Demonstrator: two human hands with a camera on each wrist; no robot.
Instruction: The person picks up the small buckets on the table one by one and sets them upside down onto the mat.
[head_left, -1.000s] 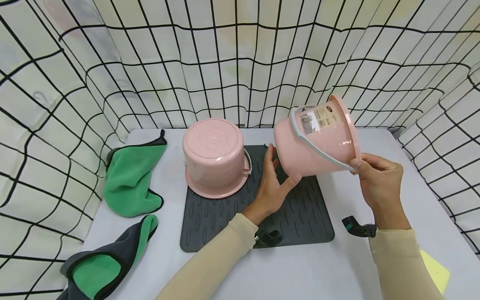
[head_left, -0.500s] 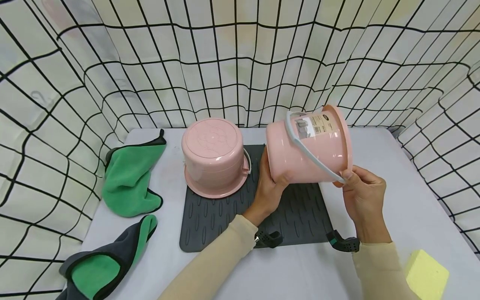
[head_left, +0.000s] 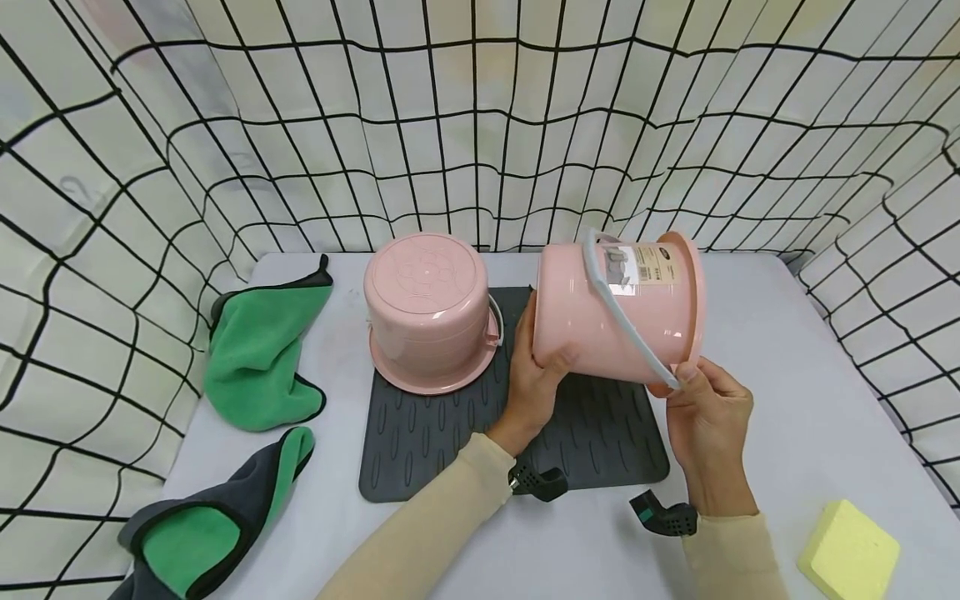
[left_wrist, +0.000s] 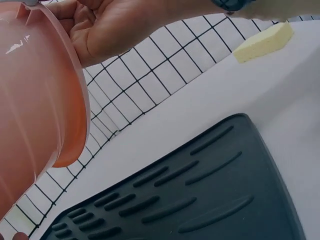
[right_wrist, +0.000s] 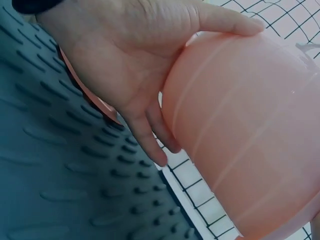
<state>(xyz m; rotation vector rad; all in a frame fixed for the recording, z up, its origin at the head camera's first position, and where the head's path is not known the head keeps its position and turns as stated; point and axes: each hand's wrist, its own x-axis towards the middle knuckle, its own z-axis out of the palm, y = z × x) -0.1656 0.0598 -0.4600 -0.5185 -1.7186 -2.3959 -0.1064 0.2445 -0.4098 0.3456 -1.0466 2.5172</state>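
A pink bucket (head_left: 607,325) with a pale grey handle (head_left: 626,321) and a paper label is held tipped on its side, mouth facing right, over a dark ribbed mat (head_left: 600,442). My left hand (head_left: 534,379) holds it at the base, thumb on the side and fingers reaching behind the bottom. Those fingers (right_wrist: 145,135) show at the base in the right wrist view. At the rim, my right hand (head_left: 708,417) pinches the bucket near the handle's end; its other fingers are partly hidden. A second pink bucket (head_left: 427,317) stands upside down on the mat.
Two green cloths, one flat (head_left: 258,358) and one folded with dark grey backing (head_left: 217,525), lie on the left. A yellow sponge (head_left: 851,550) sits at the front right. Black wire grid (head_left: 487,142) walls enclose the white table (head_left: 570,550).
The held bucket has come lower and tipped nearer to level. My right hand has moved left and toward me with the rim, uncovering the yellow sponge. My left hand has shifted slightly.
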